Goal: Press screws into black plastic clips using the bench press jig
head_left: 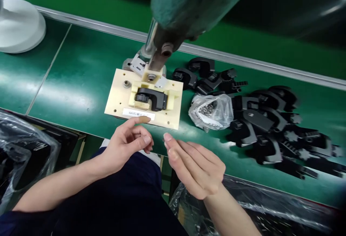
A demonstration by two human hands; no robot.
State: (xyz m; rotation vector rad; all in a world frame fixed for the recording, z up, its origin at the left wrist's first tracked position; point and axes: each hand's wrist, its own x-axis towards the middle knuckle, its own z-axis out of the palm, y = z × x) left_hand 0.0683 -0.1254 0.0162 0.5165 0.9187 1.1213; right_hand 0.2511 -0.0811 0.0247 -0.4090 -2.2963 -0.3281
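A black curved plastic part [153, 97] sits in the cream-coloured fixture [113, 99] on the green bench, below the tip of a press or driver head. Just in front of the fixture, my left hand [124, 140] holds nothing; its index finger reaches toward the white label [138, 114] and the other fingers curl loosely apart. To its right, my right hand [194, 165] is closed in a pinch. A tiny dark bit shows at its fingertips, too small to name. Near it stands a clear plastic bag [196, 115] with small metal pieces [207, 109] inside.
The green machine head [186, 1] hangs over the fixture. Many black plastic parts [258, 119] lie heaped to the right. A white round base [20, 27] stands at the far left. Plastic-lined containers [24, 149] sit below the bench's front edge. A metal rail runs along the back.
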